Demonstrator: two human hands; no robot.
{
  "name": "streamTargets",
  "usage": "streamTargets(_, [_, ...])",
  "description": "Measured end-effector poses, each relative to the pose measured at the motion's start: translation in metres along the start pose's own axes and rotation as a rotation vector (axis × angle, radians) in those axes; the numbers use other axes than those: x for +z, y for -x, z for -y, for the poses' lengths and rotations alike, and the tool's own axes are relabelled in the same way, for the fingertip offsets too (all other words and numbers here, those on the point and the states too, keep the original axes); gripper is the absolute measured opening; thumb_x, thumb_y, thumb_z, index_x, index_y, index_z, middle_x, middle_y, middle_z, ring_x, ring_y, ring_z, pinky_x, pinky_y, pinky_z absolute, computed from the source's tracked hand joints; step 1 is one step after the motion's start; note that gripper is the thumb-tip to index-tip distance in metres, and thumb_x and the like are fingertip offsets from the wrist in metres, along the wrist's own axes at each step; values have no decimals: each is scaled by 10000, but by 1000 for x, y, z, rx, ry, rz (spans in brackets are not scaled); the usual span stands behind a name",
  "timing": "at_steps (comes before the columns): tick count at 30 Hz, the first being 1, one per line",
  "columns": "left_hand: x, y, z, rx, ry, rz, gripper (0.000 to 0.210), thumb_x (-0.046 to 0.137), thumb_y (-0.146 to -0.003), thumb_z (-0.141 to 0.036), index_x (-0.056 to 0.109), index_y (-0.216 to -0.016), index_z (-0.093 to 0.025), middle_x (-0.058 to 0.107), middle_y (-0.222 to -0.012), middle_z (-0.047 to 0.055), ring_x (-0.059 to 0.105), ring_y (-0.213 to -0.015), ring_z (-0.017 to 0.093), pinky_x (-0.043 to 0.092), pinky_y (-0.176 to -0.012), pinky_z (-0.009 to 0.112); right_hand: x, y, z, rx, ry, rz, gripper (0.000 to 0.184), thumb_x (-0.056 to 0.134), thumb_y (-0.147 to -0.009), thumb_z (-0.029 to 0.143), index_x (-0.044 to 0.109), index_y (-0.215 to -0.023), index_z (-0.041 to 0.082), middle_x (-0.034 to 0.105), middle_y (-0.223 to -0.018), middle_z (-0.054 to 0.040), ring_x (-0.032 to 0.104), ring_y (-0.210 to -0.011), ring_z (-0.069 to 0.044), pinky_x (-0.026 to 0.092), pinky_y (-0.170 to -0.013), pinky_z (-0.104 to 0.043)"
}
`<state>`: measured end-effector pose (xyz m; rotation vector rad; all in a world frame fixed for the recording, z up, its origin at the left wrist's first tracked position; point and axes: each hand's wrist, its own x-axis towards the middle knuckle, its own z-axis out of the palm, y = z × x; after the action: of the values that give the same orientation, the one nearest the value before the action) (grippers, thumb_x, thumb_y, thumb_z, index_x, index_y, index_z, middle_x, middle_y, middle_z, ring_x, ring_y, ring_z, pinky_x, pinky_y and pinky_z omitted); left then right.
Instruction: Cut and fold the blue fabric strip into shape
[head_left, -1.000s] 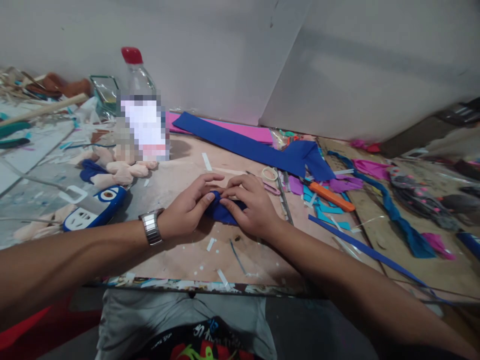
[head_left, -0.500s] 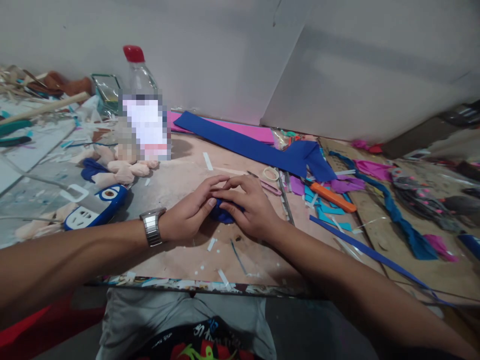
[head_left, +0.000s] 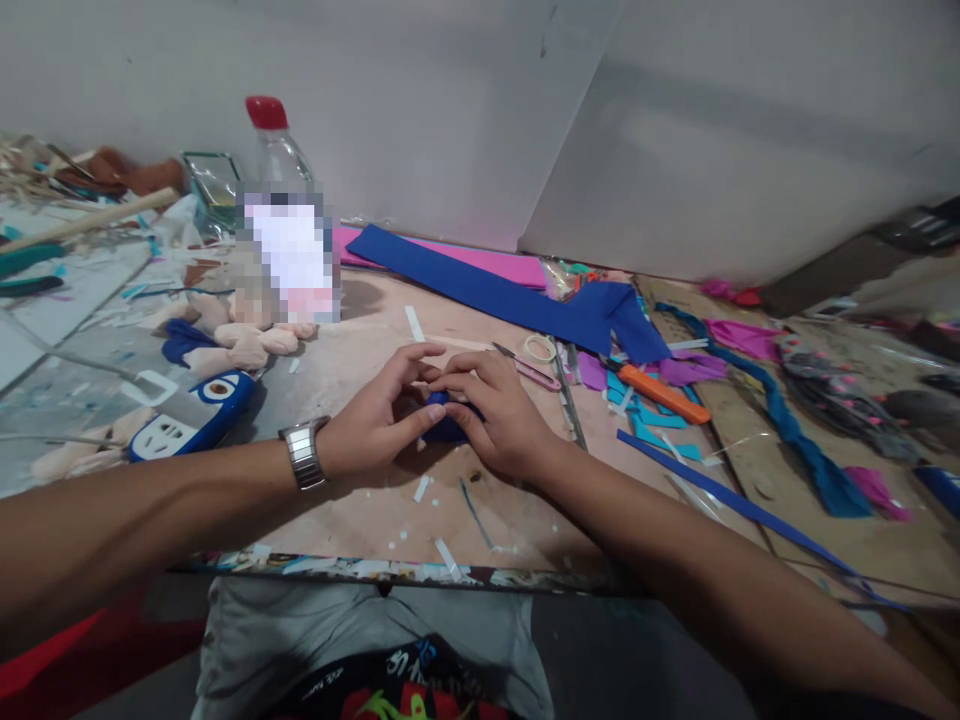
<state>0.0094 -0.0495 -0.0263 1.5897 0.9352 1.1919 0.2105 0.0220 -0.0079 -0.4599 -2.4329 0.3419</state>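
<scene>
A small bunched piece of blue fabric (head_left: 444, 424) sits low over the table between my two hands. My left hand (head_left: 386, 412), with a metal watch (head_left: 304, 452) on its wrist, pinches the top of the fabric between thumb and fingers. Curled around the other side, my right hand (head_left: 501, 412) grips the same piece; its palm hides part of it. Just beyond the right hand lie pink-handled tweezers (head_left: 536, 374) and a pale ring of tape (head_left: 539, 347).
A long blue fabric strip (head_left: 465, 285) lies over pink fabric at the back. An orange utility knife (head_left: 664, 393) rests among scraps at right. At left are a blue-and-white power strip (head_left: 193, 412), peach fabric pieces (head_left: 247, 350) and a red-capped bottle (head_left: 279, 150).
My left fingers have lifted and spread a little, and more of the blue fabric shows between my hands, its top now drawn up to a peak. The view has shifted very slightly.
</scene>
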Motion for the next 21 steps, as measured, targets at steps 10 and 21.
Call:
streamTargets(10, [2,-2,-1,-41,90,-113,403,566,-1047,-315,445,-1425,-249,664,-1164,77,656,-1029,179,520,-888,317,-4,0,0,29,25,-2,312,683,-979,326,627,-1276,246,695,-1215,-104,630,-1157,-286,441,-1011,-486])
streamTargets(21, [3,-4,-1,-96,149,-217,356,604,-1027,-360,502,-1346,-242,688,-1030,31,648,-872,145,511,-756,266,-4,0,1,101,67,-23,125,678,-978,353,664,-1024,238,782,-1006,-43,653,-983,-259,382,-977,-472])
